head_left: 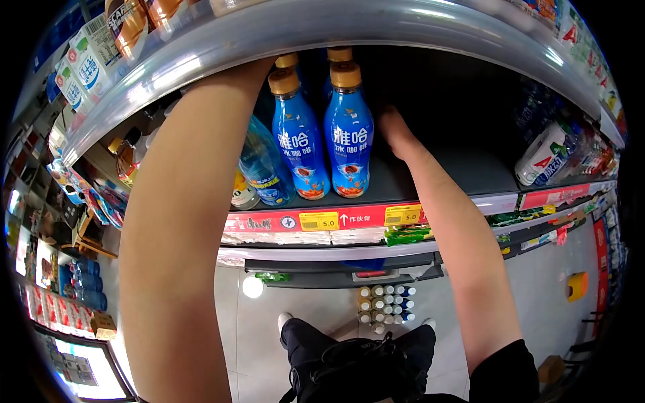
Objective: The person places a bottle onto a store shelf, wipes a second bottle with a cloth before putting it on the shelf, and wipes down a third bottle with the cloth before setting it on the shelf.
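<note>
My left forearm (pixel 181 174) reaches up and into the shelf. Its hand is hidden behind the upper shelf's edge and the bottles. Two blue coffee drink bottles with brown caps, one on the left (pixel 300 144) and one on the right (pixel 349 138), stand upright at the shelf front. More brown caps (pixel 340 54) show behind them. My right hand (pixel 395 133) is inside the shelf, just right of the right bottle, its fingers lost in the dark. Left of the coffee bottles, a light blue drink bottle (pixel 265 164) leans slightly.
A curved upper shelf edge (pixel 336 28) hangs over the bottles. Price labels (pixel 319 221) run along the lower shelf's front. Toppled bottles (pixel 547 158) lie at the right. Several capped bottles (pixel 386 305) are grouped on the floor near my feet.
</note>
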`<action>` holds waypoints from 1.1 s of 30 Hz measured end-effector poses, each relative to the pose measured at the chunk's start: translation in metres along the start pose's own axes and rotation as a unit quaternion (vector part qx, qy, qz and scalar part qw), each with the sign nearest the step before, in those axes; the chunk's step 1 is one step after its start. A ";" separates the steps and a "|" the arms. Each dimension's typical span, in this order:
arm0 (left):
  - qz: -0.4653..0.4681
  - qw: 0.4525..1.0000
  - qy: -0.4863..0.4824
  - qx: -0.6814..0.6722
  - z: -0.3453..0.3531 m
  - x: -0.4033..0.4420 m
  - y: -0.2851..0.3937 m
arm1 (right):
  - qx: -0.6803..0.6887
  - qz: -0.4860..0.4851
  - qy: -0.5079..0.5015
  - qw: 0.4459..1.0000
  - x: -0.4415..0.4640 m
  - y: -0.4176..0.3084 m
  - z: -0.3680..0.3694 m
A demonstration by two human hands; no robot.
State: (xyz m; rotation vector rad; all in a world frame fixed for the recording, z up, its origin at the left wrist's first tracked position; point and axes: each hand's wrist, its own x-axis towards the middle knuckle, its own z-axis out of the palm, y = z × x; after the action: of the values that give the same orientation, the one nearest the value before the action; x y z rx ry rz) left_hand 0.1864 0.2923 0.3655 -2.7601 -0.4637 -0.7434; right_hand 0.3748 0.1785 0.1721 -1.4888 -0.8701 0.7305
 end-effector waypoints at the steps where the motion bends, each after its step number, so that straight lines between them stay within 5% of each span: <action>1: -0.001 1.000 -0.001 -0.001 0.000 0.000 -0.001 | 0.002 -0.002 0.002 1.000 0.006 0.002 0.000; 9: 0.004 1.000 -0.006 -0.011 -0.002 0.002 -0.002 | -0.107 -0.085 -0.001 0.991 0.031 -0.006 0.010; 21: 0.011 1.000 -0.009 -0.018 -0.003 0.005 -0.004 | -0.067 -0.065 -0.090 0.992 0.034 -0.007 0.003; 33: 0.017 1.000 -0.008 -0.020 -0.004 0.003 -0.002 | -0.153 -0.027 -0.009 0.988 -0.007 -0.048 0.020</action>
State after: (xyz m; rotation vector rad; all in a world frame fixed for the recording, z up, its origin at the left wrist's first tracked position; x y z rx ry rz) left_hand 0.1862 0.2935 0.3708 -2.8061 -0.4081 -0.7300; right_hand 0.3494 0.1840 0.2174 -1.7231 -1.0673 0.5891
